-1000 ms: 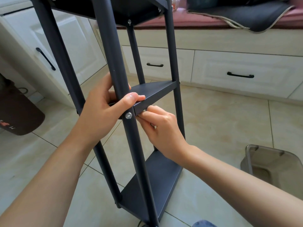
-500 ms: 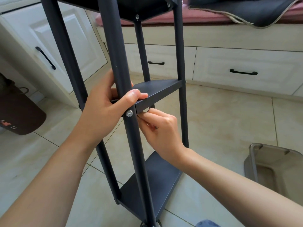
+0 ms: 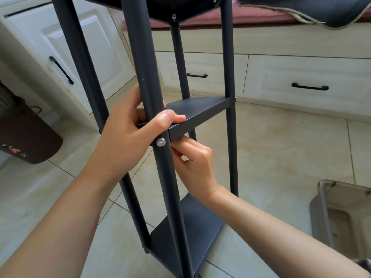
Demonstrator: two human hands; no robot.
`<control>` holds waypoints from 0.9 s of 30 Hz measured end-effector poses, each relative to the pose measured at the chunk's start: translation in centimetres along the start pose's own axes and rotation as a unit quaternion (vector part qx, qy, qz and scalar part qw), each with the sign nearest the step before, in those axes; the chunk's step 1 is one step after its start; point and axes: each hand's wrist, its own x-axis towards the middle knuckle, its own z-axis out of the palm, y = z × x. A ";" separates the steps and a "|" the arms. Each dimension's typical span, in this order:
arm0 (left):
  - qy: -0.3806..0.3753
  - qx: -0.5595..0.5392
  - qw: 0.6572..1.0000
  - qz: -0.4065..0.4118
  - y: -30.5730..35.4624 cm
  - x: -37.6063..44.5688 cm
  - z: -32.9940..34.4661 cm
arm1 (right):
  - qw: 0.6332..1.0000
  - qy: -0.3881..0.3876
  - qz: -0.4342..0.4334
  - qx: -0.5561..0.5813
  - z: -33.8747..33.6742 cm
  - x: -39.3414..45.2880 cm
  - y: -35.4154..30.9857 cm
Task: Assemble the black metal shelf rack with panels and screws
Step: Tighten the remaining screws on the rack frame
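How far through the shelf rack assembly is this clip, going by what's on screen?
Mostly built: the rack stands on four posts, and the bottom shelf and top shelf are fitted. In hand: the left hand grips the near post and middle shelf by a seated screw, while the right hand works beneath that corner; what it pinches is hidden. Left: finishing this joint.

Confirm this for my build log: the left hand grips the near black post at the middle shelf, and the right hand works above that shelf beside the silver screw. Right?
Not quite. The head view shows the right hand under the middle black metal shelf, not above it. The left hand's grip on the near black post and the silver screw stand as stated.
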 end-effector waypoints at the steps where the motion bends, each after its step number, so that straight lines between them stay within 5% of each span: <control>1: 0.001 0.002 1.000 0.000 0.0 0.0 0.0 | 1.000 0.000 -0.001 -0.001 0.2 0.0 0.1; 14: -0.014 -0.001 1.000 0.008 0.1 0.3 0.4 | 1.000 0.025 -0.003 -0.008 1.4 0.3 0.6; 27: -0.015 -0.010 1.000 -0.017 0.4 -0.4 0.7 | 0.996 -0.063 0.043 -0.049 -4.8 -0.8 -1.7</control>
